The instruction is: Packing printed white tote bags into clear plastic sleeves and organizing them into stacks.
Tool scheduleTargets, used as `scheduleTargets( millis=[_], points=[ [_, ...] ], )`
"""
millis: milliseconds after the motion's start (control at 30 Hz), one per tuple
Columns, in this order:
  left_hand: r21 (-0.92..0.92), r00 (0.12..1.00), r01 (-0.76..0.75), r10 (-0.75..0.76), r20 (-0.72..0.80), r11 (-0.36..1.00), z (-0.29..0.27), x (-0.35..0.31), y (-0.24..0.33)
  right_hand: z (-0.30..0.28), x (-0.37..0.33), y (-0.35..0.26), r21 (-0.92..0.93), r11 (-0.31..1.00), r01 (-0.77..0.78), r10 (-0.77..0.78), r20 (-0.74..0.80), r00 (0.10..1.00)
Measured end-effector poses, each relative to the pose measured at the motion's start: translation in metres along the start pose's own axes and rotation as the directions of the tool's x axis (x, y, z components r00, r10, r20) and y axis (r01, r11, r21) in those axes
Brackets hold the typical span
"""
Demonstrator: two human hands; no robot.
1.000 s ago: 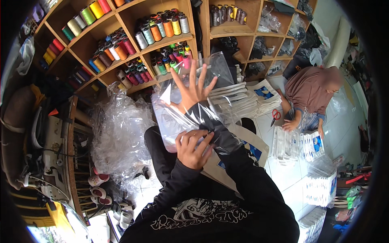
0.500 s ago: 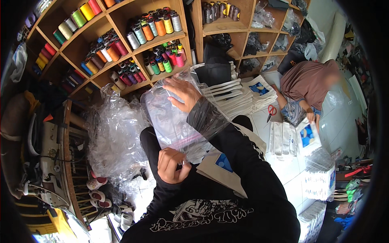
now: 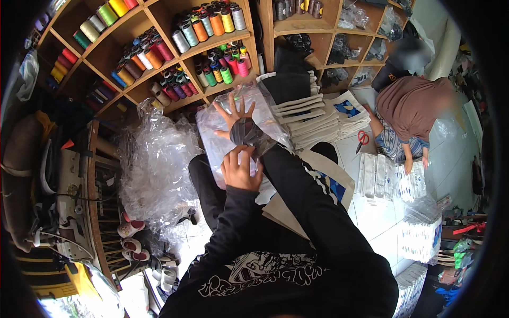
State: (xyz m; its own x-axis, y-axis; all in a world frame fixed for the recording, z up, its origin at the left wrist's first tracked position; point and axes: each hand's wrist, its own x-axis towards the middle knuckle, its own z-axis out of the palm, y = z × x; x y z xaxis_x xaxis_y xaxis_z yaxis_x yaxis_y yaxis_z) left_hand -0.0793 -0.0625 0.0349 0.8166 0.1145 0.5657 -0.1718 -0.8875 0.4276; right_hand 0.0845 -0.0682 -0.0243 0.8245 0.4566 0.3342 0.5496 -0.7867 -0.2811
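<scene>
Wooden shelving point(image 3: 299, 25) spanned the top of the frame above your clear film point(image 3: 270, 119) at the centre.
A crumpled plastic heap point(image 3: 159, 164) lay left of centre, and a pile of pale cloth bags point(image 3: 302, 119) right of it, both perhaps kept near your lap for easy reach. The film lay over flat plastic sheets point(image 3: 209, 151), which your knees seemed to steady. Your right hand point(image 3: 235, 119) was spread wide, apparently inside the film, as if to hold its layers apart. Your left hand point(image 3: 241, 169) bent its fingers beside the right wrist; whether they pinched film, I cannot tell. Red-handled scissors point(image 3: 362, 139) lay right of centre.
</scene>
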Motion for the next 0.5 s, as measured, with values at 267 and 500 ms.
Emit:
scheduleTargets(
  millis=[267, 500],
  points=[
    [-0.044, 0.99, 0.122, -0.125, -0.067, 0.992, 0.035, 0.005, -0.068, 0.046, -0.045, 0.02, -0.015, 0.961, 0.277, -0.26, 0.297, 0.919],
    [-0.026, 0.994, 0.096, -0.098, -0.044, 0.995, 0.031, 0.001, -0.083, -0.069, -0.163, 0.03, 0.455, 0.828, 0.329, -0.497, 0.322, 0.805]
  ],
)
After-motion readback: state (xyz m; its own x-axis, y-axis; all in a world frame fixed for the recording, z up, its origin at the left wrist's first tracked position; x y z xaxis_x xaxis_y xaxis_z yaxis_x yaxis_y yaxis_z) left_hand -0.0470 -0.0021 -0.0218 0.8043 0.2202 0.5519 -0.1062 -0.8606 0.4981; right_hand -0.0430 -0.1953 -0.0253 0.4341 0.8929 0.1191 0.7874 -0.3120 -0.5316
